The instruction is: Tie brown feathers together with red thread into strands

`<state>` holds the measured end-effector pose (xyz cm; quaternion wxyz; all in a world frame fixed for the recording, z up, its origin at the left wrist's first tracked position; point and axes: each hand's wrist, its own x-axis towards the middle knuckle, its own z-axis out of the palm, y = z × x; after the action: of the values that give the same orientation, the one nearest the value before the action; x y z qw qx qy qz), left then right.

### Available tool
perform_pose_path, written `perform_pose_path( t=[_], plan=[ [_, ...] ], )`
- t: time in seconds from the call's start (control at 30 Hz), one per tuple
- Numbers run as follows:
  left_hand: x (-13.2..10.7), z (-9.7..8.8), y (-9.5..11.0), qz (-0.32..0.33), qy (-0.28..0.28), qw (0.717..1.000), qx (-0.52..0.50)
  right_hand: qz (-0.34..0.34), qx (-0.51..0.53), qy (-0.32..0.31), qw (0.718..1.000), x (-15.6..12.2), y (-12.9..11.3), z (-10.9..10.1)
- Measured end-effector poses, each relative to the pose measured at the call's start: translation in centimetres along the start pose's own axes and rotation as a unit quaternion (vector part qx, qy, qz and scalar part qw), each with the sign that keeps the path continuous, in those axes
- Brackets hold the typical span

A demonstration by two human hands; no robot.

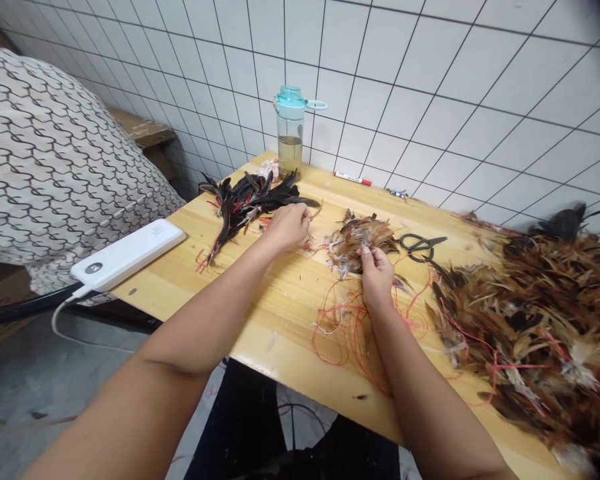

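Note:
My left hand point(291, 227) is closed, its fingertips turned away, so what it may hold is hidden. It is at the right end of a pile of long black feathers point(240, 203) bound with bits of red thread. Thumb and fingers of my right hand point(379, 272) pinch the near edge of a small brown feather bunch point(363, 237) with pale quill ends to its left. Loose red string point(340, 333) lies in tangled loops under and around my right wrist. Black-handled scissors point(420, 247) lie just right of the bunch, blades apart.
A large heap of brown feathers point(535, 300) covers the table's right side. A water bottle point(290, 133) stands at the back, near a red-capped marker point(352, 179). A white power bank point(130, 253) with a cable sits at the left edge. A tiled wall point(380, 80) rises behind.

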<state>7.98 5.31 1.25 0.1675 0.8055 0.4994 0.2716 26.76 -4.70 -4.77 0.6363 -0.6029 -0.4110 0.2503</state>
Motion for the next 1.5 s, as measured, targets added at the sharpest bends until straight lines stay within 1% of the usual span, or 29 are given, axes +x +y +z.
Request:
perform_pose_path(
  t=[0.07,0.13,0.17,0.2,0.3,0.33,0.37,0.43,0.5,0.57,0.67,0.8,0.9,0.97,1.03,1.07,1.13,1.17,1.2,1.27,1.33,1.37,1.5],
  plan=[
    [0.0,0.5,0.3,-0.013,-0.004,0.995,-0.094,-0.001,-0.002,-0.001,1.000,0.0,0.0,0.0],
    [-0.2,1.5,0.7,-0.019,-0.033,0.982,-0.187,0.000,-0.003,-0.006,1.000,-0.1,0.0,0.1],
    [-0.3,2.0,1.0,-0.020,-0.046,0.975,-0.215,-0.001,-0.003,-0.010,1.000,-0.1,0.0,0.1],
    [-0.4,2.5,1.2,-0.017,-0.051,0.973,-0.226,-0.002,-0.003,-0.013,1.000,-0.1,0.0,0.1],
    [-0.8,3.8,1.8,-0.004,-0.037,0.973,-0.230,-0.007,-0.003,-0.016,1.000,-0.1,0.2,0.1],
    [-0.9,4.1,1.9,-0.005,-0.038,0.968,-0.250,-0.009,-0.004,-0.015,1.000,-0.1,0.2,0.1],
    [-1.0,4.3,2.1,-0.010,-0.048,0.957,-0.285,-0.009,-0.005,-0.013,1.000,-0.1,0.3,0.1],
    [-1.2,4.5,2.6,-0.025,-0.081,0.923,-0.377,-0.005,-0.007,-0.015,1.000,-0.1,0.3,0.2],
    [-1.5,4.6,3.1,-0.038,-0.113,0.891,-0.438,-0.001,-0.008,-0.024,1.000,-0.1,0.3,0.3],
    [-1.8,4.7,3.6,-0.042,-0.135,0.882,-0.449,-0.012,-0.023,-0.033,0.999,-0.1,0.3,0.3],
    [-2.1,4.8,3.9,-0.031,-0.155,0.886,-0.436,-0.044,-0.055,-0.036,0.997,-0.2,0.3,0.4],
    [-2.2,4.9,3.9,-0.012,-0.143,0.900,-0.413,-0.060,-0.065,-0.057,0.994,-0.1,0.3,0.3],
    [-2.3,5.1,3.8,-0.006,-0.145,0.900,-0.411,-0.062,-0.077,-0.074,0.992,-0.1,0.3,0.4],
    [-2.2,5.1,3.8,0.003,-0.146,0.901,-0.408,-0.054,-0.079,-0.069,0.993,-0.2,0.2,0.4],
    [-2.0,4.9,3.7,0.008,-0.127,0.911,-0.392,-0.033,-0.058,-0.057,0.996,-0.2,0.1,0.4],
    [-1.9,4.7,3.5,0.010,-0.110,0.922,-0.372,-0.021,-0.041,-0.051,0.998,-0.2,0.1,0.4],
    [-1.7,4.3,3.1,0.026,-0.082,0.951,-0.298,0.000,-0.006,-0.035,0.999,-0.1,-0.1,0.4],
    [-1.6,4.1,2.8,0.044,-0.082,0.964,-0.250,0.005,0.008,-0.027,1.000,-0.1,-0.1,0.3],
    [-1.5,3.8,2.5,0.066,-0.095,0.973,-0.200,0.008,0.017,-0.019,1.000,-0.1,-0.1,0.3],
    [-1.4,3.4,2.1,0.110,-0.145,0.977,-0.114,0.009,0.021,-0.007,1.000,0.0,-0.1,0.2],
    [-1.5,3.2,1.9,0.132,-0.184,0.972,-0.056,0.008,0.016,-0.004,1.000,0.0,0.0,0.2],
    [-1.5,3.2,1.9,0.137,-0.190,0.971,-0.036,0.009,0.013,-0.004,1.000,0.0,0.0,0.2],
    [-1.7,3.5,2.1,0.162,-0.189,0.968,0.012,0.009,0.006,-0.008,1.000,-0.1,0.0,0.3]
  ],
)
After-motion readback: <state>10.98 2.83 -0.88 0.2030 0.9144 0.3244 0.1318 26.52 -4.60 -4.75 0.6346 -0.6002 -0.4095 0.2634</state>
